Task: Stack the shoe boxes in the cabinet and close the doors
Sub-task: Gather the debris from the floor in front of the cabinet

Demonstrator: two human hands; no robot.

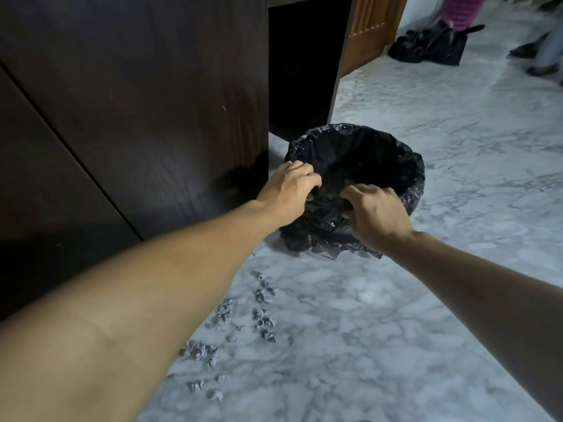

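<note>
No shoe boxes are in view. A round bin lined with a black plastic bag (380, 153) stands on the marble floor beside a dark wooden cabinet (137, 102). My left hand (286, 190) grips the near left part of the bag's rim. My right hand (377, 214) pinches the near right part of the rim, fingers curled into the plastic. The bag's inside is dark and I cannot tell what it holds.
Several crumpled paper balls (227, 309) lie scattered on the marble floor (396, 300) in front of the bin. A dark opening (301, 65) sits behind the bin, with a brown wooden door (371, 28) beside it. A black bag (429, 47) and a person's feet (539, 68) are at the far right.
</note>
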